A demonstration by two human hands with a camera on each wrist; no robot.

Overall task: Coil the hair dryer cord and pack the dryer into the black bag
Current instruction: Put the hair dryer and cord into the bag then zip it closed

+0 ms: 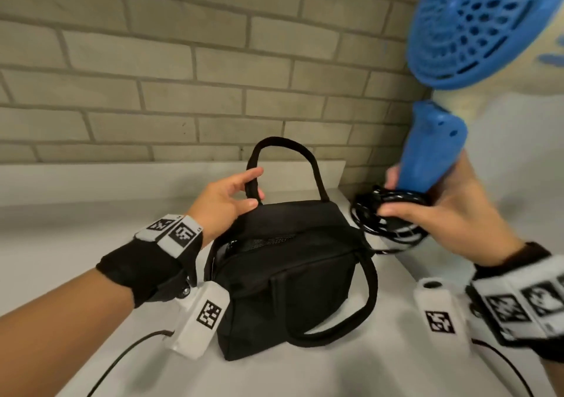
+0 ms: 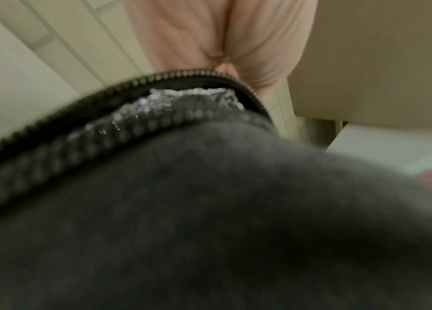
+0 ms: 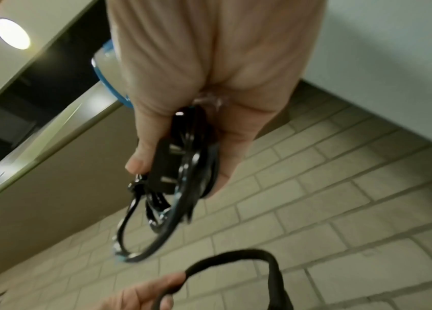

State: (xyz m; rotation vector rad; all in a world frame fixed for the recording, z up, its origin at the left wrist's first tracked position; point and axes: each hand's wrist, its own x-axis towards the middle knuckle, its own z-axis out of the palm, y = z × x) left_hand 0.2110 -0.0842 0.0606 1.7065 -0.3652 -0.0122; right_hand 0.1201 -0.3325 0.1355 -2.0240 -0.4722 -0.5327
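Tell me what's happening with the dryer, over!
Left hand grips black fabric bag's upright handle. Right hand holds blue plastic hair dryer and coiled black cord. Zipper partly open, crinkly plastic inside.

Blue hair dryer [image 1: 433, 140], black cord [image 1: 387, 213], black bag [image 1: 293, 280], grey-beige brick wall [image 1: 152, 76]

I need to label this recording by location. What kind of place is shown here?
Probably a bathroom or dressing counter indoors, though not certain: a smooth white countertop meets a grey brick-pattern wall, with a round ceiling light above. No sink or mirror is visible.
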